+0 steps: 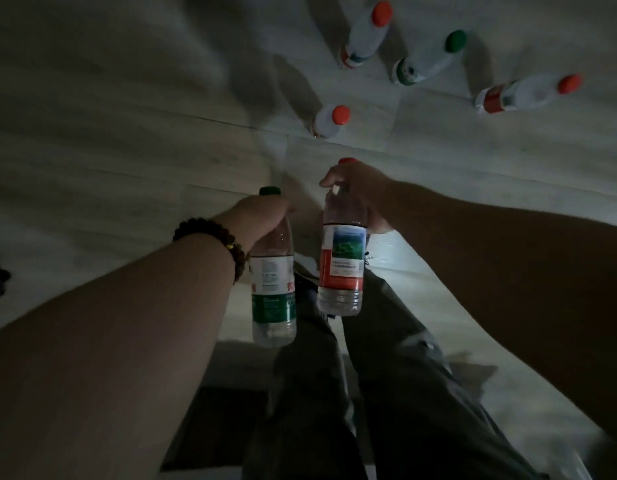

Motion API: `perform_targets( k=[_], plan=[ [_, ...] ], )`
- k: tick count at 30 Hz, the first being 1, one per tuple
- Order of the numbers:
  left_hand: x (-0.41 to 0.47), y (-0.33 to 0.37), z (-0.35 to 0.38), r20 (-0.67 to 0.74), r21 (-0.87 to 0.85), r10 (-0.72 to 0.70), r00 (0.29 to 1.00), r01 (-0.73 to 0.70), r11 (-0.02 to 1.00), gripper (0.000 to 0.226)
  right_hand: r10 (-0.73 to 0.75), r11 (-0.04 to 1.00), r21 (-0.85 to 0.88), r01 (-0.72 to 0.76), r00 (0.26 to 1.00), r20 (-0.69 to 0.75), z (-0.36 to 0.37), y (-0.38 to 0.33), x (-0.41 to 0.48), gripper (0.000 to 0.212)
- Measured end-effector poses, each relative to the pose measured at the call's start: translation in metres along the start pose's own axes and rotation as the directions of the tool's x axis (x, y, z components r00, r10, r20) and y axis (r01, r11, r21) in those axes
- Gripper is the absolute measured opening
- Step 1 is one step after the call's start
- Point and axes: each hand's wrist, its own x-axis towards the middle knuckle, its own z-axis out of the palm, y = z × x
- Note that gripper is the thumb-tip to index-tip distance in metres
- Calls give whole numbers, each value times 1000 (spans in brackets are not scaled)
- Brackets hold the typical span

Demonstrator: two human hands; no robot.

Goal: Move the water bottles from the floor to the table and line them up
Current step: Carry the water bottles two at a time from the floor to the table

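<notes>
left hand holds green-cap bottle | right hand holds red-cap bottle | floor bottles — 3 red-cap, 1 green-cap

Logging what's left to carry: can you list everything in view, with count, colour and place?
Red-capped floor bottles: three, clear, floor ahead.
Green-capped floor bottle: one, clear, between two red-capped ones.
Held green bottle: one, green cap and label, lifted, left.
Held red bottle: one, red cap and label, lifted, right.
Floor: pale planks.
Bracelet: one, dark beads, left wrist.
Trousers: dark grey, below.
Left hand: grips green bottle's neck.
Right hand: grips red bottle's neck.
</notes>
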Motion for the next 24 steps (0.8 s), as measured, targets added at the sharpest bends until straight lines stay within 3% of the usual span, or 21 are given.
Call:
perform_targets(
  k=[2,6,9,14,17,21,24],
  plan=[
    [-44,2,3,62,5,-26,998,26,1000,37,20,1000,23,-20,1000,-9,-1,8,-39,24],
    [-134,3,-8,111,-8,2,994,-1,1000,39,33,996,86,-33,999,8,-3,17,-123,25],
    [-208,14,-16,64,-29,52,997,-50,998,43,-41,996,76,41,999,-2,-2,20,-195,28],
    [-324,26,-17,57,19,156,986,-157,987,30,-169,973,160,168,986,-4,-15,36,-317,28],
    [-383,25,-9,158,-67,262,952,-255,965,27,-295,929,229,291,955,-17,-32,55,-381,32],
    [-436,25,16,162,-234,329,930,-288,929,31,-411,845,381,376,911,13,-51,100,-450,38],
    [-463,23,41,170,-189,396,903,-364,912,45,-507,725,535,433,862,-10,-62,149,-485,42]
  ],
)
